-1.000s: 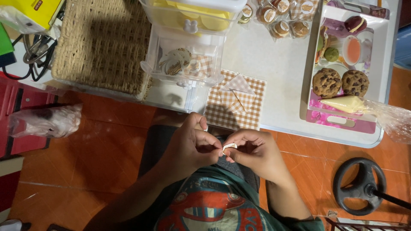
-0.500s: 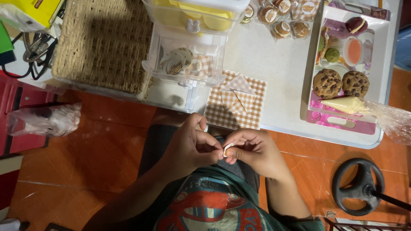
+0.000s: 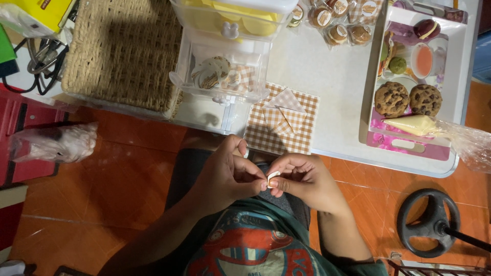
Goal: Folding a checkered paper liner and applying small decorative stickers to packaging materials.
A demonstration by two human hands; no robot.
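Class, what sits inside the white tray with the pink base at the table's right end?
White tray: two chocolate-chip cookies, a cream piping bag, an orange-filled cup. The base beneath them is hidden.

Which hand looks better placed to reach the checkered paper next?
Right, probably. Both the left hand and right hand pinch a small white piece, but the checkered paper lies more directly above the right hand.

Between my fingers [image 3: 264, 185] I pinch a small white sticker [image 3: 272, 177], curved and tilted on edge, held over my lap just below the tabletop [image 3: 327, 76] edge.
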